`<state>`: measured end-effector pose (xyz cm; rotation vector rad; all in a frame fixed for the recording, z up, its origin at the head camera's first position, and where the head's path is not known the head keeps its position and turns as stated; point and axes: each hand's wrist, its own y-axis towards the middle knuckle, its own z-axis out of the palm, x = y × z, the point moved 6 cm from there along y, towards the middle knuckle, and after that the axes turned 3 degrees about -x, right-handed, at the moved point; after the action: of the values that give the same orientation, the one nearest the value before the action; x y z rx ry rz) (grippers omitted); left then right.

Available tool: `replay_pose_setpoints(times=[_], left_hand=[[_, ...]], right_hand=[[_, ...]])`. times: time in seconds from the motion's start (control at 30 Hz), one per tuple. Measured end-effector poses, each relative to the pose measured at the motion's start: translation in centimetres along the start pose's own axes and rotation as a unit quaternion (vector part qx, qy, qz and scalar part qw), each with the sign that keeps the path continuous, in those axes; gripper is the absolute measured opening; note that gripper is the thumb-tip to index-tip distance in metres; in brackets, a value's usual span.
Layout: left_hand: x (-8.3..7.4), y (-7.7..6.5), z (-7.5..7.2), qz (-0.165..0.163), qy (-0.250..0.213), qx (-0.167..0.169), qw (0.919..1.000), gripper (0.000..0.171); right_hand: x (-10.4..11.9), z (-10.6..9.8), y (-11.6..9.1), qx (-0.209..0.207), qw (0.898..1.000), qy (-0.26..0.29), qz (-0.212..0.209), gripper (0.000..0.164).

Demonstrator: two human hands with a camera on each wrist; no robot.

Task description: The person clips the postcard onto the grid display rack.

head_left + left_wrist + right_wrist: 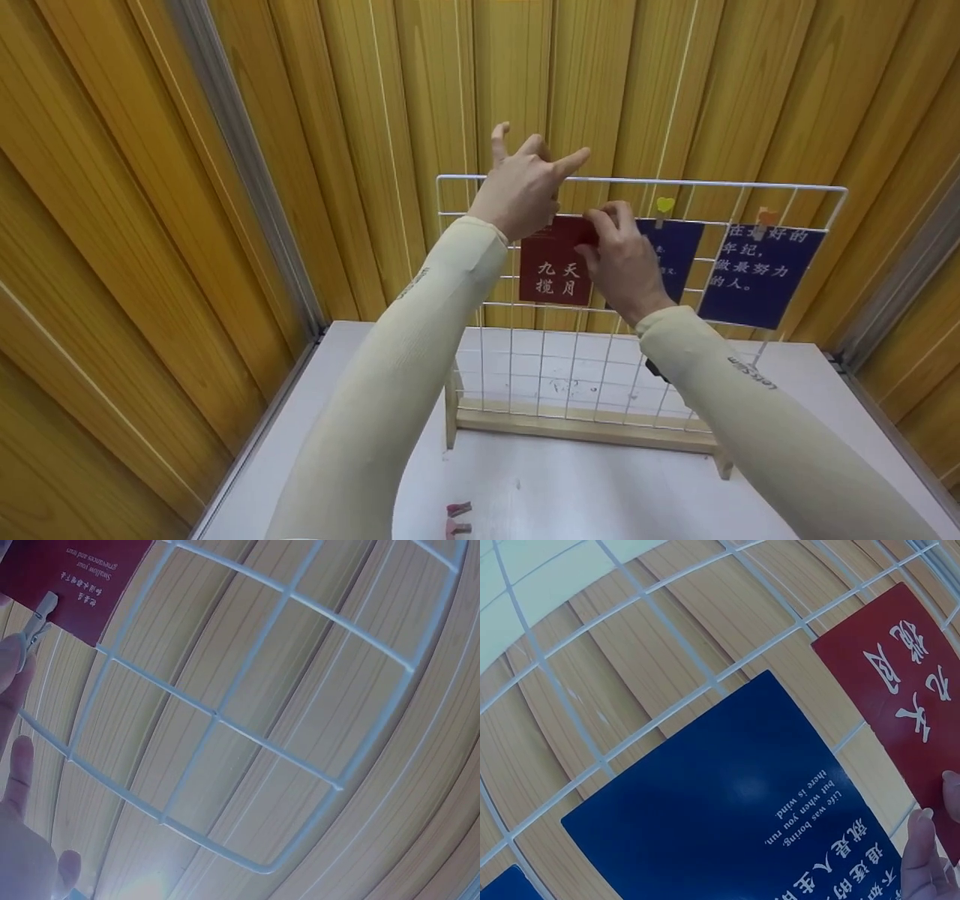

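In the head view a red card [553,262] with white characters lies against a white wire grid rack [720,182]. My left hand [521,187] reaches over the rack's top left and pinches a small clothespin [34,628], whose jaws overlap the card's upper edge in the left wrist view. Its other fingers are spread. My right hand [628,259] pinches the card's right edge between thumb and fingertips; in the right wrist view the thumb and a finger meet at that edge. A blue card [712,787] hangs just beside, partly behind my right hand in the head view.
Another blue card [757,289] hangs farther right under an orange clothespin [766,217]. A yellow heart clothespin [665,205] tops the middle card. Two reddish clothespins [458,510] lie on the white table [570,487] before the wooden base [585,429]. Wood-patterned walls [225,247] stand close around.
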<state>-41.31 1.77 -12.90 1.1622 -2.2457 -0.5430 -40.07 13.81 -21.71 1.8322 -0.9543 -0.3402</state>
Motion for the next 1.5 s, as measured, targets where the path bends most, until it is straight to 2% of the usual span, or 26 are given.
replay_pose_setpoints(times=[0.3,0.57,0.97,1.13,1.27,1.43,1.5], left_hand=[[0.1,0.2,0.3,-0.026,-0.004,-0.003,0.9996,0.061],[0.3,-0.2,0.6,-0.029,0.036,-0.013,0.9989,0.058],[0.3,-1.1,0.9,-0.026,0.058,-0.028,0.9976,0.051],[0.6,-1.5,0.8,-0.032,0.058,-0.049,0.9966,0.041],[0.7,-1.9,0.7,-0.029,0.044,-0.075,0.9958,0.031],[1.0,-2.4,0.5,-0.028,0.031,-0.109,0.9931,0.023],[1.2,-2.9,0.5,-0.03,0.035,-0.113,0.9925,0.022]], right_hand=[[0.0,0.0,-0.2,0.003,1.0,-0.013,-0.011,0.042],[0.4,0.5,0.1,0.012,1.0,-0.014,-0.019,0.041],[0.6,0.8,0.2,0.019,0.999,-0.006,-0.029,0.041],[0.7,0.8,0.3,0.015,0.999,0.0,-0.037,0.041],[0.4,0.6,0.3,0.015,0.999,0.008,-0.028,0.043],[-0.1,0.1,0.3,0.007,1.0,0.014,-0.021,0.041],[-0.2,0.0,0.2,0.0,1.0,0.017,-0.023,0.04]])
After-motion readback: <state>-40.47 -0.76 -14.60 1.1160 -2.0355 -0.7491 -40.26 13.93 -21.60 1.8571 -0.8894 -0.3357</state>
